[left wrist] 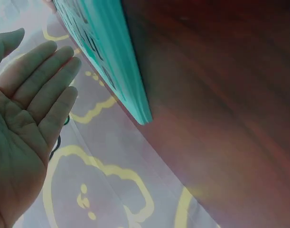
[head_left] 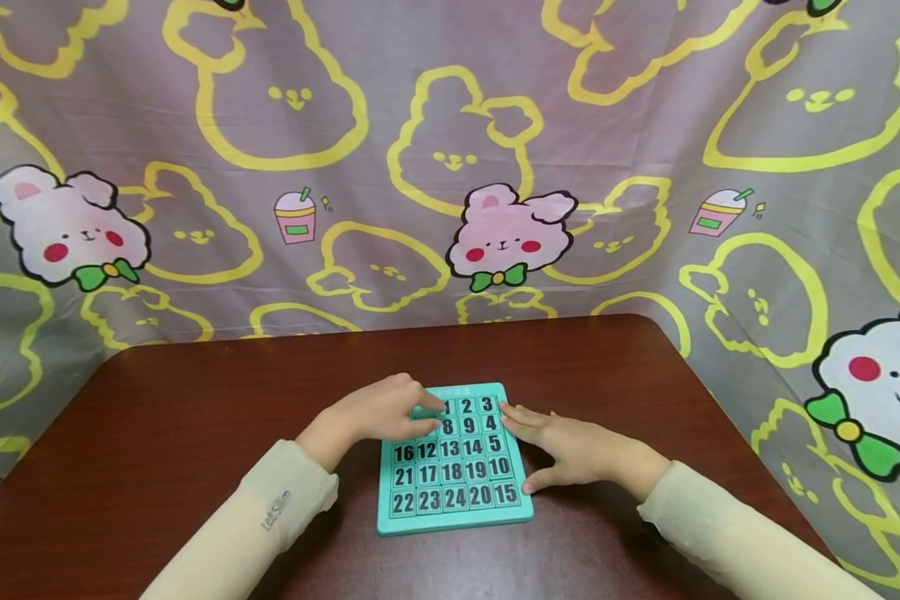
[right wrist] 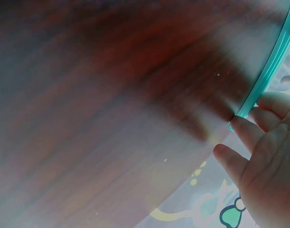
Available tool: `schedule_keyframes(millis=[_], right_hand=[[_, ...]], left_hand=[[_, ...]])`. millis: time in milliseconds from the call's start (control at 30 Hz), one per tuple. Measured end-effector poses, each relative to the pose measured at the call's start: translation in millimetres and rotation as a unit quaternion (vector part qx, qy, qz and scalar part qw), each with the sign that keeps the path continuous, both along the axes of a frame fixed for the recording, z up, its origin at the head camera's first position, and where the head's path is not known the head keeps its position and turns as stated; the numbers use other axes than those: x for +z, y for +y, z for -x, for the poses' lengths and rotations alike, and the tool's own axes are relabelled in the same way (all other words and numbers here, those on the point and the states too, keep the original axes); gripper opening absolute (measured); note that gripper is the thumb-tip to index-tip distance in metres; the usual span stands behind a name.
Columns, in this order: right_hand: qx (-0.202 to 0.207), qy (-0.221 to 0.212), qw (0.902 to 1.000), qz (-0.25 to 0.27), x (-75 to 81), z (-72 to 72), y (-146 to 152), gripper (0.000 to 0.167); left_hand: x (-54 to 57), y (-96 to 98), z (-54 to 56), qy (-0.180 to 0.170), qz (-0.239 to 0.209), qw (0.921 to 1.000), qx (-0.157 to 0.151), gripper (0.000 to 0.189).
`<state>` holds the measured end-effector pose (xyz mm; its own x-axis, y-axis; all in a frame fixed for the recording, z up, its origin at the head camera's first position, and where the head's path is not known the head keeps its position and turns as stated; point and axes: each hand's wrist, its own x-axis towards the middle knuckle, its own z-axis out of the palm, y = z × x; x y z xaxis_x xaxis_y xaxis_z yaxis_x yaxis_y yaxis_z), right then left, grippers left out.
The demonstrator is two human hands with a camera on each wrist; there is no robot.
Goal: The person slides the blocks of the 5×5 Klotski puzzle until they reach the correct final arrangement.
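A turquoise number slide puzzle (head_left: 457,522) lies flat on the table, its black-numbered square tiles facing up. My left hand (head_left: 387,408) reaches over its upper left part, hiding several squares there. Fingertips end beside the 1 tile (head_left: 447,407) and the 8 tile (head_left: 447,427). In the left wrist view that hand (left wrist: 26,114) shows its palm, fingers extended beside the puzzle's face. At the right edge, my right hand (head_left: 570,447) has its fingertips by the 3 and 4 tiles and its thumb lower, near the 15 tile (head_left: 506,493). Its fingers (right wrist: 247,130) meet the puzzle's rim (right wrist: 265,77) in the right wrist view.
The dark red-brown wooden table (head_left: 217,417) has rounded far corners. Behind and beside it hangs a grey-pink curtain (head_left: 390,108) printed with yellow outlined figures, white rabbits and cups.
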<state>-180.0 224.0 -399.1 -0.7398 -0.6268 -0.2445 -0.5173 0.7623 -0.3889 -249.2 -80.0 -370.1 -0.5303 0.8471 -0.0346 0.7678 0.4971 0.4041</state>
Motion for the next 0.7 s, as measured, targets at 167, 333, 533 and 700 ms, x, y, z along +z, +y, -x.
schedule_keyframes(millis=[167,333,533,700], right_hand=[[0.006,0.001,0.9999,0.008,-0.7,0.2,0,0.098],[-0.001,-0.002,1.0,0.006,-0.1,0.2,-1,0.097],[-0.006,-0.003,1.0,0.002,-0.2,1.4,-1,0.097],[-0.004,-0.003,1.0,0.003,-0.1,0.5,0,0.097]], left_hand=[[-1.1,13.2,3.7,-0.006,0.015,0.9999,0.002,0.034],[-2.7,20.4,4.8,-0.01,0.028,0.9996,-0.003,0.036],[-3.0,24.4,4.3,-0.011,0.043,0.999,0.001,0.036],[-5.3,21.3,5.1,-0.01,0.041,0.9991,0.003,0.035]])
